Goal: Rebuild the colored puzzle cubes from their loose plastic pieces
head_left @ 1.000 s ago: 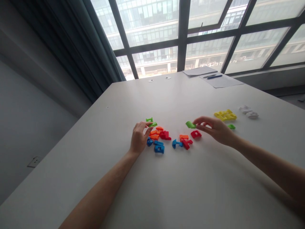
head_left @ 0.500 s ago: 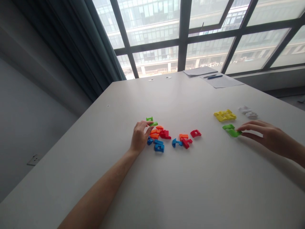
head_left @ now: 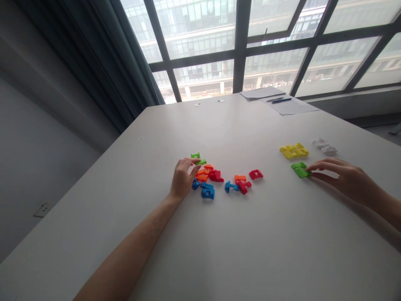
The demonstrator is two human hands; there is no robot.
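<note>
My left hand pinches a green plastic piece between thumb and fingers at the left end of a mixed pile. Behind it lies another green piece. Orange pieces, red pieces and blue pieces are bunched beside that hand, some partly hidden by it. On the right, my right hand has its fingertips closed on a green plastic piece, which sits against a second green piece on the table.
Yellow pieces form a group just behind the right-hand green ones, with white pieces to their right. A loose red piece and a blue piece lie mid-table. Papers with pens rest near the window.
My right hand has shifted slightly left, bringing its green piece down snugly alongside the other green one. My left hand stays pinched in the same place.
</note>
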